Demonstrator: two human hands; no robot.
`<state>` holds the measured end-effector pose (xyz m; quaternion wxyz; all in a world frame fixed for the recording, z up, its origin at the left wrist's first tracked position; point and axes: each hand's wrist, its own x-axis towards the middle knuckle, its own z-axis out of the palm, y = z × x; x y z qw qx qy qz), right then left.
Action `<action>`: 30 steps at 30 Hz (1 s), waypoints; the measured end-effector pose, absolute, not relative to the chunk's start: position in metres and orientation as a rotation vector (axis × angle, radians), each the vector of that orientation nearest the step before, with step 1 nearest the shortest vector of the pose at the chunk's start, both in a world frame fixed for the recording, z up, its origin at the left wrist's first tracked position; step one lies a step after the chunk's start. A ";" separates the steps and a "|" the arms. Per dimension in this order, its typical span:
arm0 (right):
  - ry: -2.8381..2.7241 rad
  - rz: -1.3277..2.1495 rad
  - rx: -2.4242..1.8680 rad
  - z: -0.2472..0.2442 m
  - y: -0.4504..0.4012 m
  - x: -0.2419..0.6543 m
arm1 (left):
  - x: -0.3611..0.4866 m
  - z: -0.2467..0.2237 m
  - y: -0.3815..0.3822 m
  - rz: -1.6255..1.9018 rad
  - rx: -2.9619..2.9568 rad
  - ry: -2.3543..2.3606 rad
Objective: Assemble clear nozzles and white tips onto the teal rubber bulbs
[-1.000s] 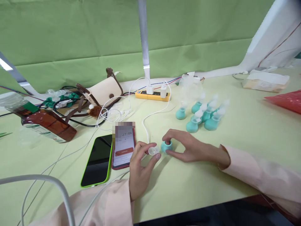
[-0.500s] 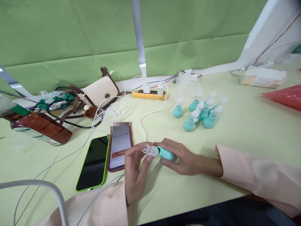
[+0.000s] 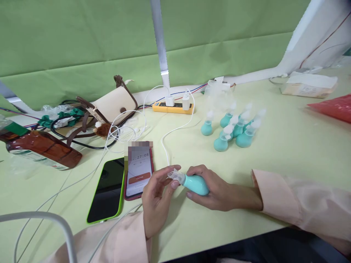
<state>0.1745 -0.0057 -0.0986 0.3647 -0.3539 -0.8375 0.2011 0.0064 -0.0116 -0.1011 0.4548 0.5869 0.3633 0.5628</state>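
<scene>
Clear tip [image 3: 177,176] meets teal bulb [image 3: 197,185]
Left hand [image 3: 156,204] pinches the tip, right hand [image 3: 221,191] cups the bulb; the joint calls for steady alignment.

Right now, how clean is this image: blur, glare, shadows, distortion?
Head view: translucent tips on the standing bulbs look smeared; pixelation hides the top of the red-cased phone; a highlight sits on the held teal bulb; soft shadow falls on the table beside the left hand; edges look stretched.
</scene>
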 end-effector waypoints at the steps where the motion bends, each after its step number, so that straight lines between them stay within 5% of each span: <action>1: -2.137 0.494 -0.905 -0.099 -0.006 0.175 | 0.007 -0.101 -0.011 1.393 1.423 0.895; 11: -2.099 0.192 -0.708 -0.106 0.004 0.178 | 0.005 -0.094 -0.009 1.287 1.276 0.994; 30: -2.168 0.150 -0.731 -0.109 -0.008 0.175 | 0.013 -0.096 -0.019 1.146 1.307 1.065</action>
